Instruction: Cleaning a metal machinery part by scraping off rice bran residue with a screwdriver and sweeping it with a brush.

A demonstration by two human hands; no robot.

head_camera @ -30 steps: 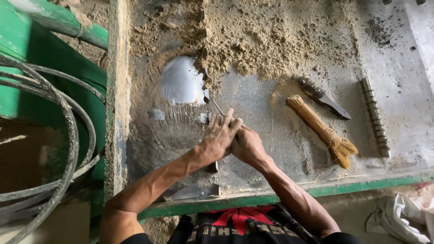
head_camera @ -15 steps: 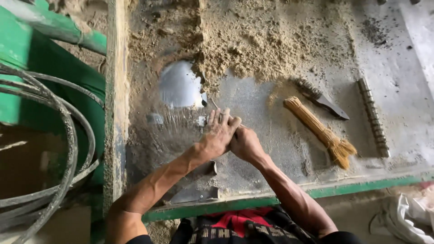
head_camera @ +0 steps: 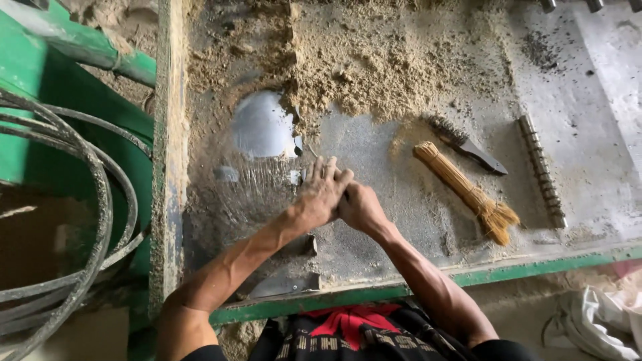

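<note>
Hands are seen together at frame centre on a dusty metal table (head_camera: 401, 220). Left hand (head_camera: 319, 197) is laid flat, palm down, fingers (head_camera: 326, 170) stretched toward 12 o'clock, overlapping the right hand (head_camera: 361, 208) at its 3 o'clock side. Right hand is partly covered by the left; whether it is clenched on anything cannot be told. Nothing is visibly gripped by the left hand.

Curved shiny metal plate (head_camera: 262, 126) is seen at 11 o'clock from the hands, near the fingertips but apart; its lower edge is dusted over. A small thin metal piece (head_camera: 298, 143) sits at the plate's 3 o'clock edge, at 12 o'clock from the left fingertips.

Sawdust pile (head_camera: 361, 67) is spread over the table's far part, at 12 o'clock from the hands, touching the plate's right rim.

Straw hand broom (head_camera: 465, 192) lies at 3 o'clock from the hands, well apart, diagonal, bristle end toward 5 o'clock. Wire brush (head_camera: 465, 143) lies just beyond it at 1 o'clock, dark handle pointing to 4 o'clock. Threaded metal rod (head_camera: 541, 170) lies further at 3 o'clock, running roughly 12 to 6.

Green frame edge (head_camera: 535, 267) borders the table at 6 o'clock. Coiled dark hoses (head_camera: 87, 200) are seen at 9 o'clock, beside a green machine body (head_camera: 40, 87). White cloth (head_camera: 602, 321) lies at 5 o'clock, below the table edge.
</note>
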